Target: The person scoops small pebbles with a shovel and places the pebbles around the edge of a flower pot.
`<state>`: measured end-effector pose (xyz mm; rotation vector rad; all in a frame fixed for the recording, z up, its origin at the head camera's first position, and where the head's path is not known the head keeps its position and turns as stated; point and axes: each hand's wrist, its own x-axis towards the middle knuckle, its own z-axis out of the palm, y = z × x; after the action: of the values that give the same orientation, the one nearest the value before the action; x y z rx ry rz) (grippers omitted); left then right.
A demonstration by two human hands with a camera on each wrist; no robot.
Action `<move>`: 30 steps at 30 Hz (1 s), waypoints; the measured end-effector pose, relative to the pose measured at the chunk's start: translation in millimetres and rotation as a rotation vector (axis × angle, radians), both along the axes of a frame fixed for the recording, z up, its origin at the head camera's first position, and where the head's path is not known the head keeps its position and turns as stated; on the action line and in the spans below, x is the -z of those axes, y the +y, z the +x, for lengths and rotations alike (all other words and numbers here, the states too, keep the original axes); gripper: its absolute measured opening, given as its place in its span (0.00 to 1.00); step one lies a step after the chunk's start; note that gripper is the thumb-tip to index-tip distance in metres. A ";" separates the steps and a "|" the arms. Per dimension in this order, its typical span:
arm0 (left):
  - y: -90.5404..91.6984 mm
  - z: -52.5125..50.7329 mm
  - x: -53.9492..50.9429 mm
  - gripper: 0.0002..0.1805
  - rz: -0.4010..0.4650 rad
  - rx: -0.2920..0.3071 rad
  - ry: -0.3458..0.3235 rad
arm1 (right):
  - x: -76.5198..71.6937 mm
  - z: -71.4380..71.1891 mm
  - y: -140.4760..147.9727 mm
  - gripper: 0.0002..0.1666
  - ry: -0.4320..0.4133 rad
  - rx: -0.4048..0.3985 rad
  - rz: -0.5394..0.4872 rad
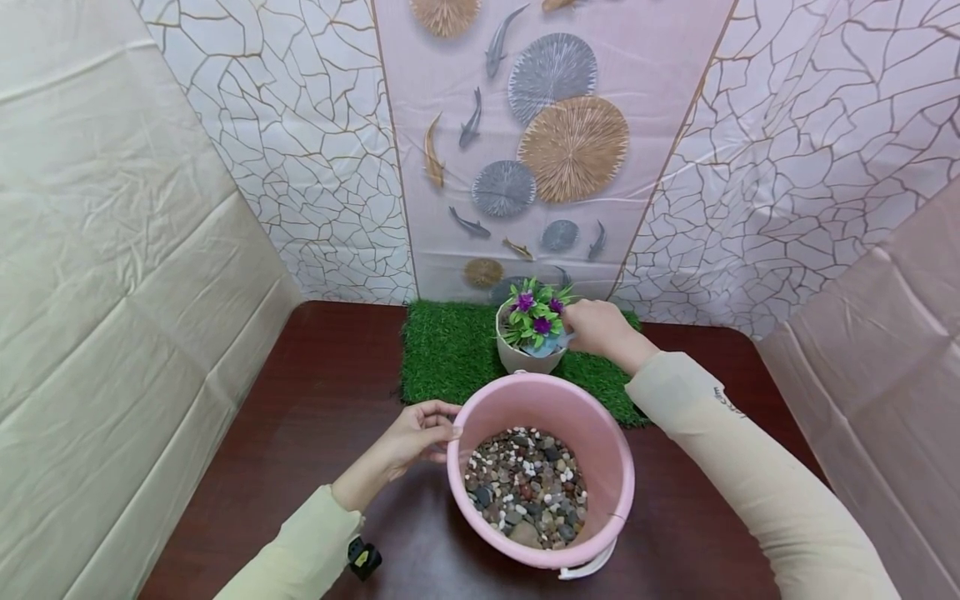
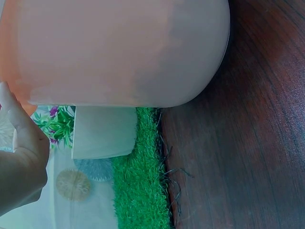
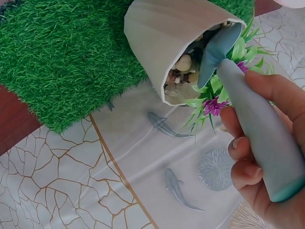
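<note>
In the right wrist view my right hand (image 3: 267,157) grips the grey-blue handle of a small trowel (image 3: 252,114). Its blade dips into the mouth of a white flower pot (image 3: 162,43), against pebbles (image 3: 183,64) and beside a plant with purple flowers (image 1: 536,312). The head view has this right hand (image 1: 600,329) at the pot's right side. My left hand (image 1: 420,433) holds the left rim of a pink bucket (image 1: 615,425), thumb at the rim and fingers outside. Mixed pebbles (image 1: 525,483), grey, brown and white, cover the bucket's bottom.
The pot stands on a green artificial grass mat (image 1: 446,350) at the back of a dark red-brown table (image 1: 322,400). The bucket is in front of the pot, its white handle (image 1: 588,567) hanging at the front. A small black object (image 1: 363,558) lies near my left sleeve. Patterned cloth surrounds the table.
</note>
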<state>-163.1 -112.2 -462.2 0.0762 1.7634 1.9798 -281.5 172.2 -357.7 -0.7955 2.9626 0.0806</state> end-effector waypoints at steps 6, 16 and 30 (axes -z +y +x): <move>0.0 0.1 -0.4 0.23 0.001 0.000 -0.007 | -0.8 2.5 3.0 0.10 0.001 -0.003 -0.008; 0.9 1.2 -1.9 0.23 -0.007 0.007 0.004 | -1.0 5.5 10.6 0.25 0.001 0.003 -0.035; 0.3 0.5 -0.5 0.24 -0.005 0.001 0.001 | 1.1 6.6 26.6 0.05 -0.016 0.026 -0.034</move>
<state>-162.6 -111.9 -461.6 0.0762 1.7686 1.9745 -274.9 198.7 -358.7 -0.7581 2.9661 0.0228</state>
